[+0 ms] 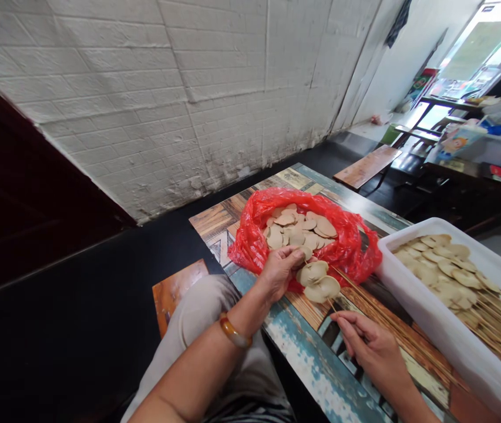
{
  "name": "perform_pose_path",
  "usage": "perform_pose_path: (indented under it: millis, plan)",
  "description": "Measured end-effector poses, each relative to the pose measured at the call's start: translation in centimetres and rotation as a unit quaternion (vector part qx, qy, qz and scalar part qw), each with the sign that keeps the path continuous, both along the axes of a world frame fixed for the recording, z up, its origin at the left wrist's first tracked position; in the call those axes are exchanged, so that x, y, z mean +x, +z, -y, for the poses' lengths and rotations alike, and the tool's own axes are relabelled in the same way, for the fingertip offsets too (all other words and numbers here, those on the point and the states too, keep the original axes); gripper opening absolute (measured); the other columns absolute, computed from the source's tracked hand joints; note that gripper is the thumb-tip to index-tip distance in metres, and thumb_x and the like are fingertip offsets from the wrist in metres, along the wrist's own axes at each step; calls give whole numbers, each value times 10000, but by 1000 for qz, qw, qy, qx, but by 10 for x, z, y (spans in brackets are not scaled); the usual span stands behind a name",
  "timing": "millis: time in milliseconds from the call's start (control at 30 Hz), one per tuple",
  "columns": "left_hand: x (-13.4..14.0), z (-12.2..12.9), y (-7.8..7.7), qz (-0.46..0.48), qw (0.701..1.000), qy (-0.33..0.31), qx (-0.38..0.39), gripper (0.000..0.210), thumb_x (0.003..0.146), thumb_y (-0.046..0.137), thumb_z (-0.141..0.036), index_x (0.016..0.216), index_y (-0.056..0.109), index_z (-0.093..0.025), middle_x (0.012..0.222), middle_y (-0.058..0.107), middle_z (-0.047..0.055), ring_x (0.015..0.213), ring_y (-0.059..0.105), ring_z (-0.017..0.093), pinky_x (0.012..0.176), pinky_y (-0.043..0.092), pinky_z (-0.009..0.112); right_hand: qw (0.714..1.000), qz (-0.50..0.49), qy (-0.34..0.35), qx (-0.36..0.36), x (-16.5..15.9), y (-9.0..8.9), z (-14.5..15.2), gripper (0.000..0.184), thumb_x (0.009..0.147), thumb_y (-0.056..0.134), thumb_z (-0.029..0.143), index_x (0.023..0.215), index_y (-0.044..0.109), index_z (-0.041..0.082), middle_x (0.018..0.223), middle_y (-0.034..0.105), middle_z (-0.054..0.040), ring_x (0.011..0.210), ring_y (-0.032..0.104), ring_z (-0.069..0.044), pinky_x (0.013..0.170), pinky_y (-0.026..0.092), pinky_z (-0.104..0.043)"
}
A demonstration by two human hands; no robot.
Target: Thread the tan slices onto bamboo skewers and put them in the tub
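Now, skewer (333,304): thin bamboo stick, pinched low down by the right hand (371,346), fingers closed on it; tip runs up-left into the slices.
Slices on skewer (318,281): about 3 round, flat, tan discs, overlapping like shingles, lying on the table just in front of the red bag.
Left hand (280,269): fingers curled, pinching a slice at the bag's near edge and steadying the threaded ones; amber bangle (234,332) on the wrist.
Step in hand (judgement): threading another slice onto the stick; skewer looks only partly filled.
Next move (judgement): calls for lining the tip up with the slice's middle and pushing gently, since thin discs may split.
Red bag (254,235): crinkled, glossy thin plastic, mouth open, holding a loose heap of slices (298,230), matte and pale brown.
Loose sticks (391,320): bundle of bare bamboo lying on the table between bag and tray.
White tray (426,311): smooth rectangular plastic tub, right of the bag, filled with finished skewers (448,270).
Table (316,364): painted wood planks, worn blue and brown.
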State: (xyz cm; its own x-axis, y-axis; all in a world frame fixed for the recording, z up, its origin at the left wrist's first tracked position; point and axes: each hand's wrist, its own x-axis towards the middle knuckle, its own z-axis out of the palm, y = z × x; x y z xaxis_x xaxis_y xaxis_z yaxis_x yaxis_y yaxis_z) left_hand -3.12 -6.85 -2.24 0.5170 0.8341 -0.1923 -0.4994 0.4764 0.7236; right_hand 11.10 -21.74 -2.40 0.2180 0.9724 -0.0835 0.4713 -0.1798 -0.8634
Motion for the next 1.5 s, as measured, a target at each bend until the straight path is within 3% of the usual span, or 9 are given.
perform_pose_path:
  millis: [267,533,867,1000,1267,1500]
  plan:
    - [5,1,-2,-42,999,6,5,332,629,698,-389,780,622,-103,670,641,51,598,581,126,616,440,246,995,73,-30,63,-4,-3,2,303,819,474,413,808,675,186,484,565,24,420,528,-111,415,410,-195]
    - [6,0,-8,-64,998,10,17,330,592,718,-399,652,575,-107,563,517,-27,487,440,51,502,327,182,994,100,6,38,-2,-5,3,318,843,438,414,815,653,181,453,511,30,411,524,-122,405,402,-205]
    - [6,0,-9,-75,997,-3,27,346,589,717,-406,725,621,-102,637,583,10,537,500,79,529,335,200,997,76,-2,36,-4,-9,3,289,838,458,405,829,645,185,526,563,11,469,546,-129,429,409,-211]
    - [6,0,-9,-70,997,-8,26,321,611,710,-382,743,622,-103,672,604,20,559,520,84,547,355,201,998,55,-7,22,-6,-7,2,295,829,465,415,834,644,180,491,513,29,433,497,-120,427,392,-218]
    - [-2,3,5,-7,999,-51,-14,354,599,713,-421,754,613,-119,662,593,14,579,537,92,606,414,219,996,-77,-46,-17,-7,-4,2,311,793,510,447,862,628,167,435,412,74,392,411,-94,404,356,-198]
    - [-1,2,6,-43,998,-37,-3,332,558,758,-337,766,605,-129,674,614,1,589,557,89,609,439,207,996,-73,-59,-3,-5,0,-1,309,815,481,432,822,633,163,409,399,81,359,383,-81,379,320,-184]
